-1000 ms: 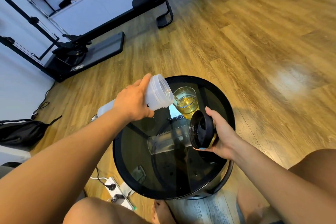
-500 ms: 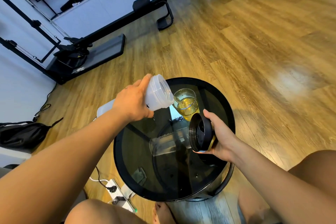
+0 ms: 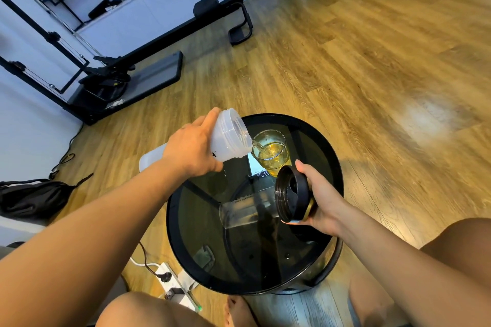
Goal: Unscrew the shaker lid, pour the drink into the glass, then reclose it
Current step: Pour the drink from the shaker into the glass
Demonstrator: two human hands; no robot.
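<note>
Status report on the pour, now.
Left hand tilts shaker, drink streaming into glass. Right hand holds lid off. Glass partly full. Nothing blocking on table.

You've got one shaker; one black lid; one glass; one round table; two hands, left and right; one power strip.

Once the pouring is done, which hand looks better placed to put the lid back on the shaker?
The right hand, probably. It already holds the black lid, threaded side facing the shaker. The left hand is wrapped around the tilted shaker, pouring into the glass, so it would likely just steady it.
</note>
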